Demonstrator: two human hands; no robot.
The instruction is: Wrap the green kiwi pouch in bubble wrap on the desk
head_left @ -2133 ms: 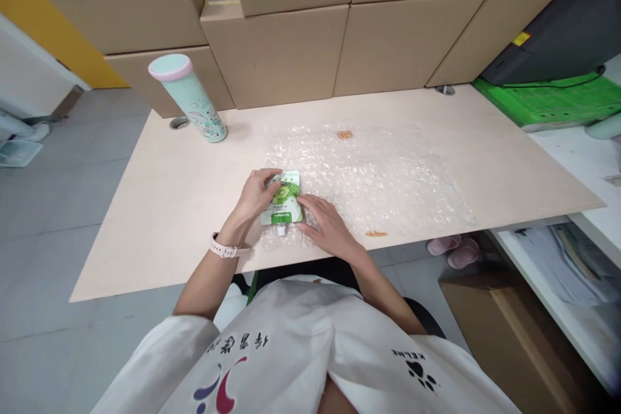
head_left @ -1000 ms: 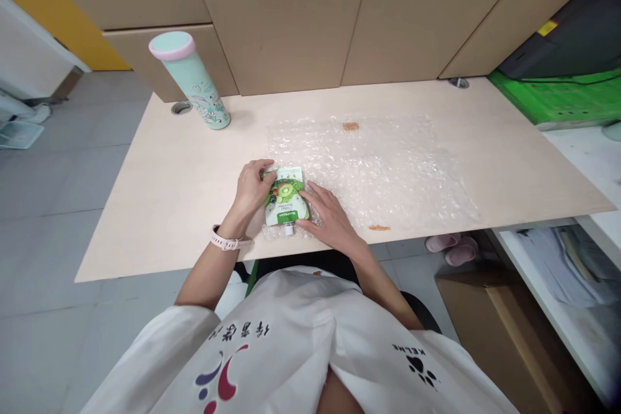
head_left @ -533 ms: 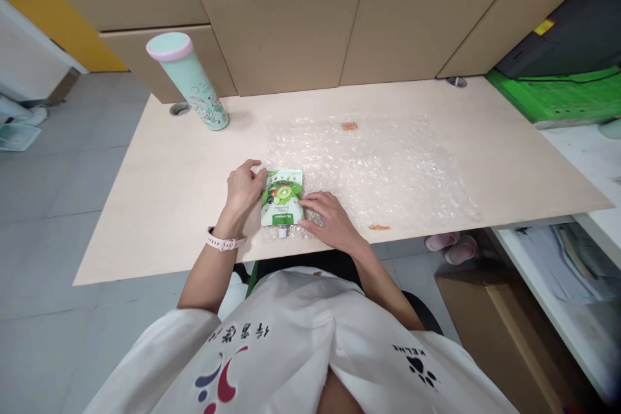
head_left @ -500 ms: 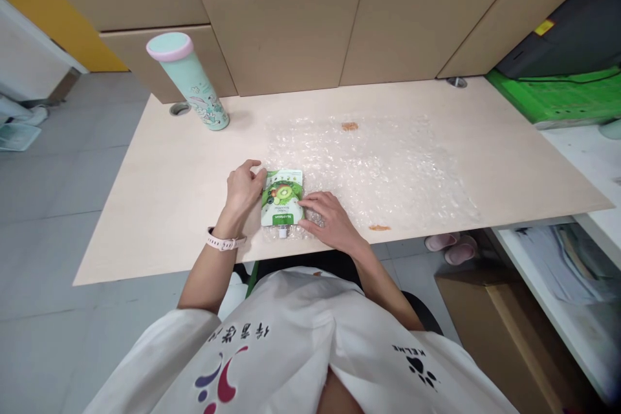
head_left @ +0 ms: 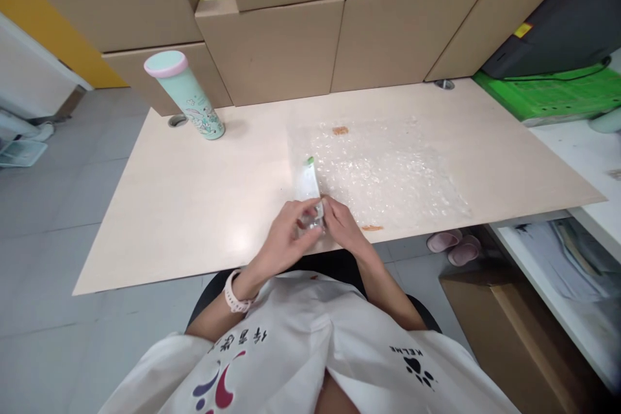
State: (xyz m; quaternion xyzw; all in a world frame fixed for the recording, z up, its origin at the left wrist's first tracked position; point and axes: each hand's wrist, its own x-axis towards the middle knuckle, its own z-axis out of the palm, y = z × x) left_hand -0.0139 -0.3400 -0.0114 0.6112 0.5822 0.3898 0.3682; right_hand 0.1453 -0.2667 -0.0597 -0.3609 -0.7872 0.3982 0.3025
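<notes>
The fruit smoothie pouch (head_left: 310, 182) is tipped up on its edge, showing a pale side and a green corner. It lies at the left end of a clear bubble wrap sheet (head_left: 383, 174), whose near left edge is lifted around it. My left hand (head_left: 284, 233), with a pink watch band on its wrist, curls its fingers and thumb around the crumpled wrap at the pouch's lower end. My right hand (head_left: 341, 225) is closed at the pouch's right side, pinching wrap and pouch together. The fingertips partly hide the lower pouch and its spout.
A mint tumbler (head_left: 191, 100) with a pink rim stands at the back left of the table (head_left: 184, 207). Cardboard boxes (head_left: 276, 55) are stacked along the back. Orange tape pieces (head_left: 340, 130) sit on the wrap's edges. A green crate (head_left: 557, 94) is at the right.
The pouch, flat and face up before, is now turned up on its edge and shifted right with the wrap's left end. My left hand has come down and right to meet my right hand.
</notes>
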